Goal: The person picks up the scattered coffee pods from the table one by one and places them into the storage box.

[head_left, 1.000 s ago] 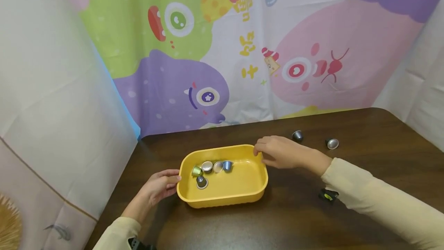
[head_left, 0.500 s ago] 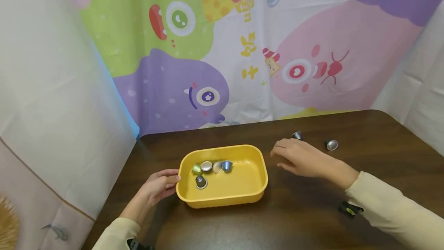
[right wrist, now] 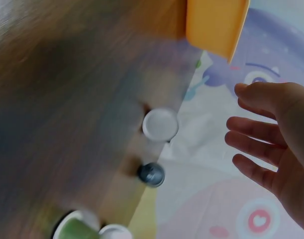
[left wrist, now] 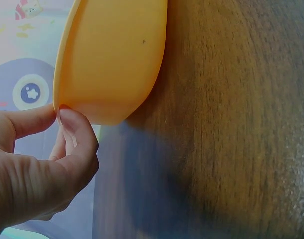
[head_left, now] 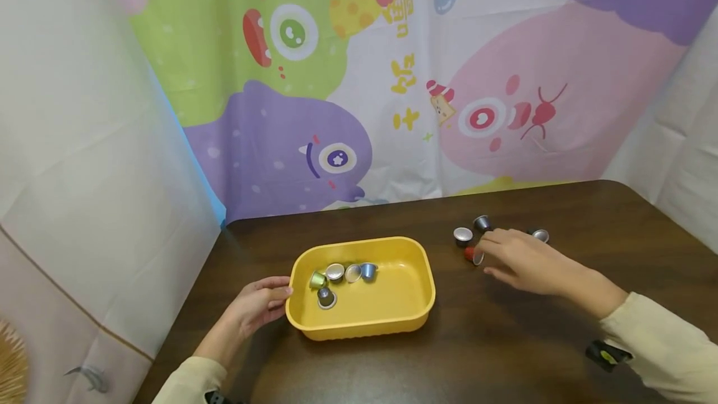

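Meanwhile the left hand pinched the unlabelled yellow tray; the right hand hovered open-fingered over loose capsules.

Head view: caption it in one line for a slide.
Left hand holds the yellow tray of coffee capsules while the right hand reaches over loose capsules on the dark table.

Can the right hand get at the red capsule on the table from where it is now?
Probably yes: the right hand hovers open right beside the red capsule, fingertips almost on it, nothing between; the silver capsule sits just behind.
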`<state>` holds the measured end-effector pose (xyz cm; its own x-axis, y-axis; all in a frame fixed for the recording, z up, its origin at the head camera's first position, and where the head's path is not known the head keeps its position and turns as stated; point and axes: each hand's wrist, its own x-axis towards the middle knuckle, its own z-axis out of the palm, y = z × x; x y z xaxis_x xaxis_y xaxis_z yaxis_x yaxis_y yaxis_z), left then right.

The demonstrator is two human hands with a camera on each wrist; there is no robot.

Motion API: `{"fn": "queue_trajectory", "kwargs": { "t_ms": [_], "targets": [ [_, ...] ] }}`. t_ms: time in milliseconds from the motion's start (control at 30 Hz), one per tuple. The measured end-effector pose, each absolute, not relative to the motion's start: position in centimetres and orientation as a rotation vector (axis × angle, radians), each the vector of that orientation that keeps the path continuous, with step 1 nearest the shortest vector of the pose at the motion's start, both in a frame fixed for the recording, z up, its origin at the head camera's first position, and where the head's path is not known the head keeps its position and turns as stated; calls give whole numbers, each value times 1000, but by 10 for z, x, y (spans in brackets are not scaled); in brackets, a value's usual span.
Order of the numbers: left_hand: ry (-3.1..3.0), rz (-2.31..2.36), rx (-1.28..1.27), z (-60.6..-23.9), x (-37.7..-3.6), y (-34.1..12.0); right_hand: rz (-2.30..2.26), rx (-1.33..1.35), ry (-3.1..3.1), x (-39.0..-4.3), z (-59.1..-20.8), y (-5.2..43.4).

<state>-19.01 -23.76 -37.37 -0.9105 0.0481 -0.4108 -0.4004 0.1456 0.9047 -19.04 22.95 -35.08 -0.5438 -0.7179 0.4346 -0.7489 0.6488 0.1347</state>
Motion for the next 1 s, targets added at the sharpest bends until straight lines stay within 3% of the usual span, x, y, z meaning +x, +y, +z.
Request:
{"fn": "queue_trajectory", "kwargs": {
  "t_ms": [1000],
  "targets": [
    [2100,1792,-348,-371,-189,-237,69,1009,-2473,-178,-380,308]
  ]
}}
